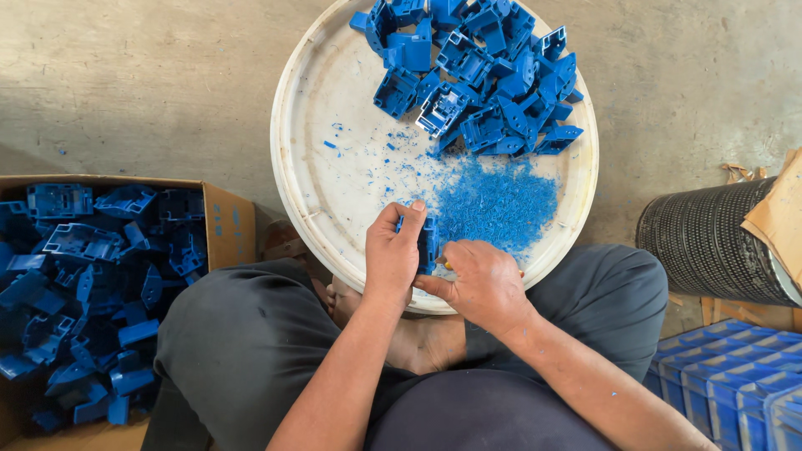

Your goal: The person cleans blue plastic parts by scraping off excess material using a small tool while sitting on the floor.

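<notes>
Blue part sits clamped in my left hand, thumb over its top and fingers wrapped round its side, just above the near rim of the tray. My right hand is closed round a small tool with a bit of yellow showing at the thumb; its tip meets the part's lower edge, though I cannot tell what kind of tool it is. Just beyond my hands lies a heap of blue shavings on the tray, and farther back a pile of parts like mine. The tray rests over my crossed legs on the floor. To my left a cardboard box is full of the same blue parts. To my right are a black mesh bin and stacked blue crates.
</notes>
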